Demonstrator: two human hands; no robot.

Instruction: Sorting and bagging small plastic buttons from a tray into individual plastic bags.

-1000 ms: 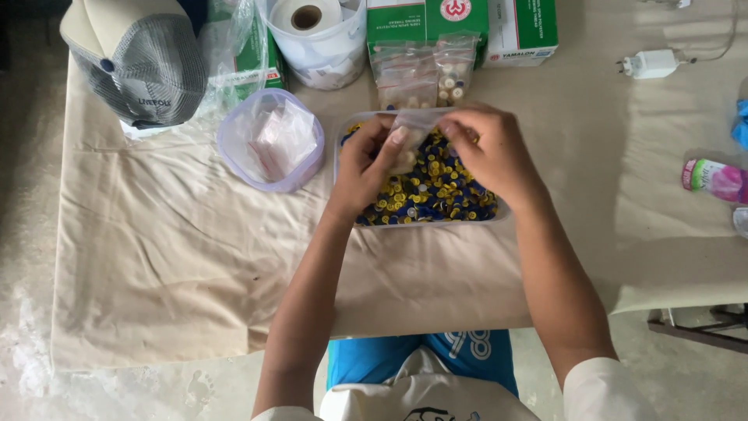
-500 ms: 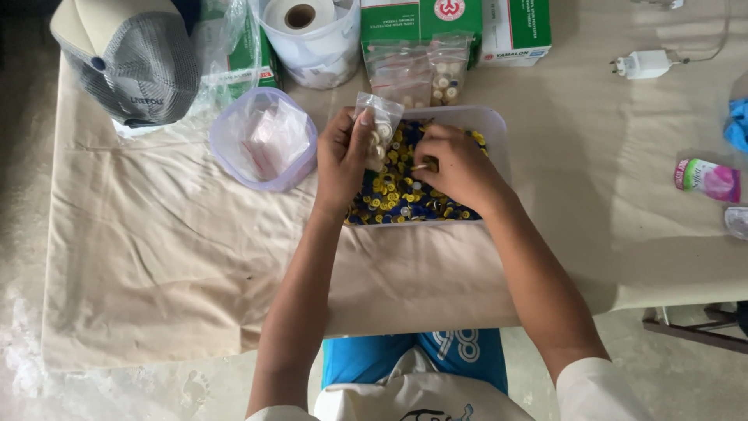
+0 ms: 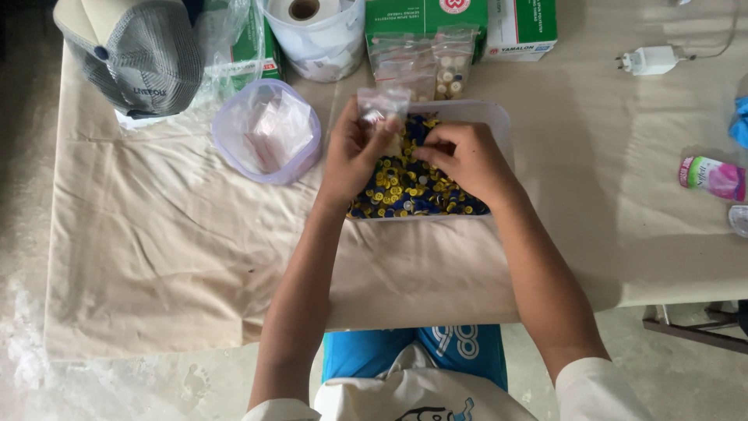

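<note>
A clear rectangular tub (image 3: pixel 499 125) on the cloth-covered table holds a heap of small yellow and blue round pieces (image 3: pixel 405 191). My left hand (image 3: pixel 351 156) holds a small clear plastic bag (image 3: pixel 382 105) upright over the tub's left side. My right hand (image 3: pixel 467 160) hovers over the pieces, its fingertips pinched together close to the bag's mouth; whether they hold a piece is too small to tell.
A round clear bowl (image 3: pixel 234 144) with folded bags sits left of the tub. Behind it are filled small bags (image 3: pixel 425 62), green boxes (image 3: pixel 514 27), a tape roll tub (image 3: pixel 315 35) and a grey cap (image 3: pixel 132 54). A white charger (image 3: pixel 650 58) and pink tube (image 3: pixel 713 178) lie right.
My left hand has lifted the small bag up from the tub and holds it upright. My right hand has shifted from the bag down to the pieces and back toward the bag.
</note>
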